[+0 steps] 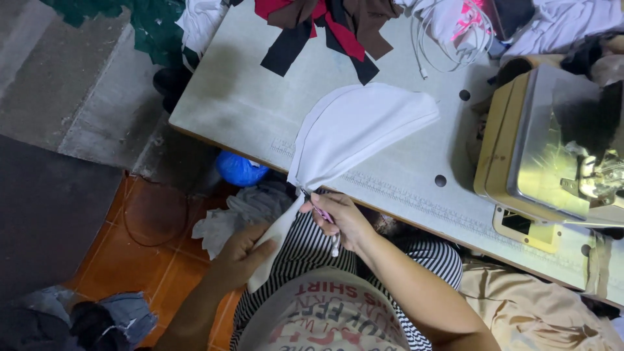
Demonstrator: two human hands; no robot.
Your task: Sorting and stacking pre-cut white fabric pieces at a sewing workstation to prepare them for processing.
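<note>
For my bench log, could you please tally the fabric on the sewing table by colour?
White piece, pulled off the table edge by both hands: 1
Red, black and brown scrap pile: 1
White heaps at the far edge: 2
Total: 4

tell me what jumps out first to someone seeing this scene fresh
A fan-shaped piece of white fabric spreads across the pale worktable, its narrow end pulled off the near edge. The left hand grips that end while the right hand works at it with a small pink-handled tool. At the right sits a cream and metal sewing machine; red, brown and black fabric scraps lie at the far edge.
</note>
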